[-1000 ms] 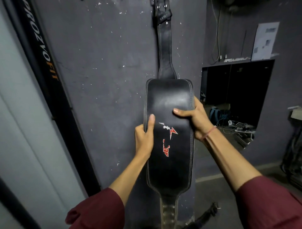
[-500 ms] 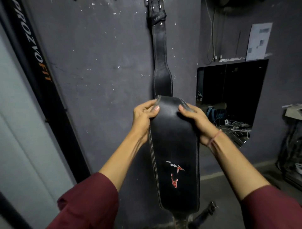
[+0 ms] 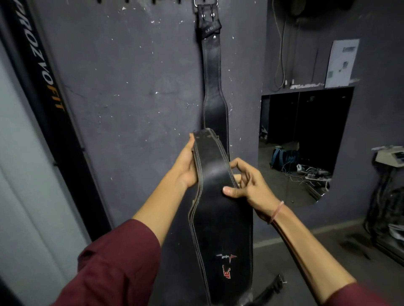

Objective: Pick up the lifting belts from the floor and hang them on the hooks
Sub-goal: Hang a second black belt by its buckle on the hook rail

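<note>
A black leather lifting belt (image 3: 213, 72) hangs by its metal buckle from a hook at the top of the dark grey wall. In front of it I hold a second black belt (image 3: 220, 229) with white stitching and a red and white logo. My left hand (image 3: 185, 166) grips its narrow upper strap from the left edge. My right hand (image 3: 244, 185) pinches the right edge lower down, thumb on the front face. The wide part hangs toward the floor. A row of dark hooks (image 3: 140, 1) shows at the top edge.
A black upright frame (image 3: 46, 87) with orange and white lettering leans at the left. A wall opening (image 3: 301, 142) at the right shows a blue bag and cables. Another strap end (image 3: 273, 288) lies on the floor. Equipment (image 3: 387, 214) stands at the far right.
Both hands slid up the held belt from its wide logo part to the narrow strap end. The wide part dropped lower. The view tilted up, showing the hung belt's buckle.
</note>
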A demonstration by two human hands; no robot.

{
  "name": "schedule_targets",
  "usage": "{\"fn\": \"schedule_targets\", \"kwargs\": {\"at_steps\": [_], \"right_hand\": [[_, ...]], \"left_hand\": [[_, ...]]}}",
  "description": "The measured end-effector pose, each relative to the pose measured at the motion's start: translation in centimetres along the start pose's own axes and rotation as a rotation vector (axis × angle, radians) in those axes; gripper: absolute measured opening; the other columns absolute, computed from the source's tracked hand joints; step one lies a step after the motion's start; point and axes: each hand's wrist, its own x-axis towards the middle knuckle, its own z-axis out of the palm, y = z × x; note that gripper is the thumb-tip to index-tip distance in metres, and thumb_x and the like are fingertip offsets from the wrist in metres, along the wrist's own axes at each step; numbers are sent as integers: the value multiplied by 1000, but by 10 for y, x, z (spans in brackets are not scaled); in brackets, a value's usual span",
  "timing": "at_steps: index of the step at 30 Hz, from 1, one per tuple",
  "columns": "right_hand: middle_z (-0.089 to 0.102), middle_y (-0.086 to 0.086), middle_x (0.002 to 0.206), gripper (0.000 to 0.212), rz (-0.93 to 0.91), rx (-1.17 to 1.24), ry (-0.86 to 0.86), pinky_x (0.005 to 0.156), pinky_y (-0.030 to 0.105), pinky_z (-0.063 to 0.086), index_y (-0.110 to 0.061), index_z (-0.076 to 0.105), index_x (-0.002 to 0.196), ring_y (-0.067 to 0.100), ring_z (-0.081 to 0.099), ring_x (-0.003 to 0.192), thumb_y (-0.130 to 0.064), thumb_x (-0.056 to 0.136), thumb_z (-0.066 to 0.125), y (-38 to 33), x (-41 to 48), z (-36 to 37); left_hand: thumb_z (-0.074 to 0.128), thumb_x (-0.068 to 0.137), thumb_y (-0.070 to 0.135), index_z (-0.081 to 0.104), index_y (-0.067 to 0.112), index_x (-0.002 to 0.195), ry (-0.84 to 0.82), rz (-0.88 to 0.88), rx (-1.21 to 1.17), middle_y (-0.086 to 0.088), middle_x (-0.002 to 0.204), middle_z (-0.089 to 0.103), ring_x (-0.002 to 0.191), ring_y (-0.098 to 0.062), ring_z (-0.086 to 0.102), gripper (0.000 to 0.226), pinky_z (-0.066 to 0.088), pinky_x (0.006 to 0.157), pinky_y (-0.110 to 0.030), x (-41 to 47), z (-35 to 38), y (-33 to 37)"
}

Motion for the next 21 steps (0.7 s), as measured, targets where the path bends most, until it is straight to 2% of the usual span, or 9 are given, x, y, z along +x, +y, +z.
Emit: {"fn": "schedule_targets", "kwargs": {"at_steps": [2,5,7,10,12,15,17,18,21], "right_hand": [[69,23,90,35,55,0,-54,72,39,59,9,44,105,30,69,78,20,78,64,10,-5,-3],[70,21,91,29,124,-34,-72,72,36,60,7,49,105,28,70,81,15,82,64,30,-10,-1],[72,17,94,23,99,-59,-16,73,31,59,6,56,111,24,70,84,9,88,60,30,-6,9],[69,-6,69,8,-63,-87,178,58,13,49,4,61,93,4,63,64,7,94,53,4,21,21],[61,9,70,17,-164,-90,317,58,19,44,13,56,85,17,57,68,0,95,55,-18,42,19],[65,20,86,18,-193,-42,329,67,25,55,16,59,104,21,64,78,1,94,55,-17,46,18],[70,22,105,23,-116,-27,269,82,30,58,14,60,112,19,68,93,7,90,58,14,24,20],[70,22,109,24,-49,-35,247,83,32,57,12,62,112,20,68,95,8,88,60,33,9,20],[70,27,107,20,79,-60,225,85,42,55,8,64,107,25,69,93,6,86,64,65,-18,21]], "left_hand": [[34,100,56,67,3,107,77,58,-106,-14,102,70,87,-26,68,62,55,78,-37,9,0,9],[42,102,41,66,-2,117,120,262,-25,-16,98,74,80,-26,73,52,58,69,-37,10,2,19],[46,103,31,65,-2,109,90,439,53,-17,90,73,71,-24,72,39,60,66,-36,7,9,12],[50,102,24,66,5,102,41,568,149,-7,79,72,68,-17,68,25,55,73,-34,1,23,-3],[50,102,23,66,7,96,-1,604,148,-8,82,72,72,-19,68,23,55,76,-36,-2,28,-9],[52,101,23,66,3,100,31,650,117,-13,88,71,79,-24,67,24,54,83,-42,-6,33,-6],[56,98,27,66,-2,106,76,669,77,-16,94,70,86,-28,66,32,52,90,-47,-7,32,-2],[59,95,31,65,-3,109,91,676,72,-19,101,70,95,-31,65,38,48,97,-53,-7,31,-1],[60,92,32,64,-6,113,89,643,115,-29,115,67,105,-38,62,44,41,103,-61,-5,23,-6]]}}
